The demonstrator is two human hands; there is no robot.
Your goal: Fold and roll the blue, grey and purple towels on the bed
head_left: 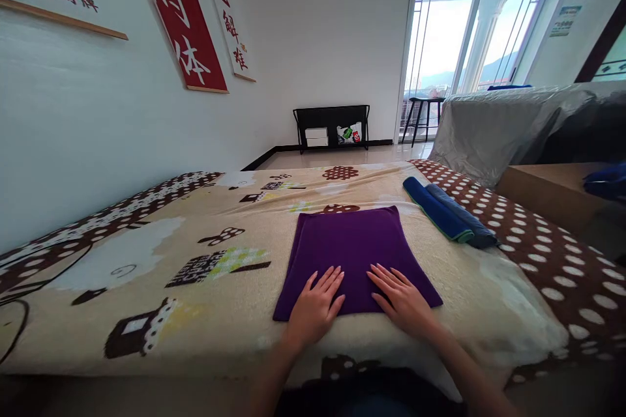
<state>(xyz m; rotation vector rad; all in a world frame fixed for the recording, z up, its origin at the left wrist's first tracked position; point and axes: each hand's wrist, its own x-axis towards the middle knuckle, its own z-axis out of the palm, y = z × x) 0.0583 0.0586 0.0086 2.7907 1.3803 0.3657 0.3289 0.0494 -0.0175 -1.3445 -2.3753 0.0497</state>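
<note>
A purple cloth (352,247), folded into a rough rectangle, lies flat on the patterned blanket (195,313) in front of me. My left hand (315,303) rests palm down on its near left part, fingers stretched out. Palm down as well, my right hand (401,296) lies on the near right part with its fingers extended. Neither hand grips anything. Beyond my right hand, a blue rolled cloth (435,208) with a green edge lies beside a grey-blue rolled cloth (462,215).
The blanket has a brown polka-dot border (538,247). To the right stands a wooden-coloured surface (542,176) near something under plastic sheeting (484,124). A black rack (332,118) is at the far wall, and a dark stool (424,111) stands by the glass door.
</note>
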